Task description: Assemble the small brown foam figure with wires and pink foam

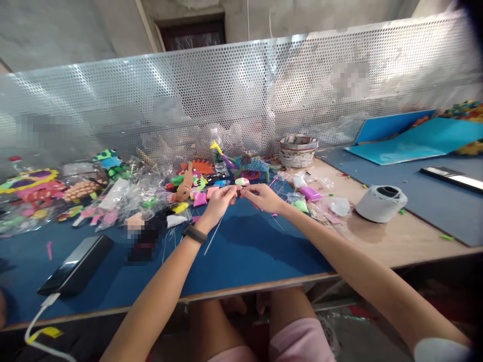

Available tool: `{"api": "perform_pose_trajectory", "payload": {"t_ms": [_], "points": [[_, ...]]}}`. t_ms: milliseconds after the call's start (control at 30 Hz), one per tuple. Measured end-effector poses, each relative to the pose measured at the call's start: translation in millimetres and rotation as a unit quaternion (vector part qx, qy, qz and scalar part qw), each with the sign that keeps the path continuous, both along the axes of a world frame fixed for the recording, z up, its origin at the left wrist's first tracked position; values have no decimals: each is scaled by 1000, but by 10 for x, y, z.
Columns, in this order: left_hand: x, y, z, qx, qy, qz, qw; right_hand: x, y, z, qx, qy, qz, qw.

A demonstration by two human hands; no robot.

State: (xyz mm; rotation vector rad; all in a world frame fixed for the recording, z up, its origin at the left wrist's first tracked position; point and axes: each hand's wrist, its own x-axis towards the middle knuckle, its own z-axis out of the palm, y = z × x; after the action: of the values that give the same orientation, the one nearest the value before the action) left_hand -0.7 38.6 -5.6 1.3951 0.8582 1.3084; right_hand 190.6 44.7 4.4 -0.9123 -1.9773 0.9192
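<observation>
Both hands meet over the blue mat (241, 251), fingertips almost touching. My left hand (223, 200), with a dark band on its wrist, is closed in a pinch. My right hand (263, 197) pinches from the other side. A small dark piece (239, 191) shows between the fingertips; which hand grips it is too small to tell. A thin pale stick (214, 235) slants down below my left hand. Just behind the hands lie a white and green oval piece (242, 181) and a pink packet (199, 199).
Bagged colourful foam animals (113, 193) fill the back left. A power bank with a cable (77, 264) lies front left. At the right are a woven basket (298, 151), a white roll (381, 203) and blue folders (411, 138). A perforated metal screen (241, 95) stands behind.
</observation>
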Motion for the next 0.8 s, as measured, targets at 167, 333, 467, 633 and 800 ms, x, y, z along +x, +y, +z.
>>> {"api": "perform_pose_trajectory", "payload": {"t_ms": [167, 333, 467, 633, 800], "points": [[-3, 23, -65, -1, 23, -7, 1000, -31, 11, -44, -16, 28, 17, 999], [30, -4, -70, -5, 16, 6, 1000, -71, 3, -73, -81, 76, 49, 993], [44, -8, -69, 23, 22, 14, 999, -98, 18, -119, -119, 97, 66, 986], [33, 0, -70, 24, 31, 16, 999, -76, 20, -127, 0, 24, 18, 1000], [22, -3, -70, 28, 59, 22, 998, -41, 3, -90, 125, -35, -25, 991]]}}
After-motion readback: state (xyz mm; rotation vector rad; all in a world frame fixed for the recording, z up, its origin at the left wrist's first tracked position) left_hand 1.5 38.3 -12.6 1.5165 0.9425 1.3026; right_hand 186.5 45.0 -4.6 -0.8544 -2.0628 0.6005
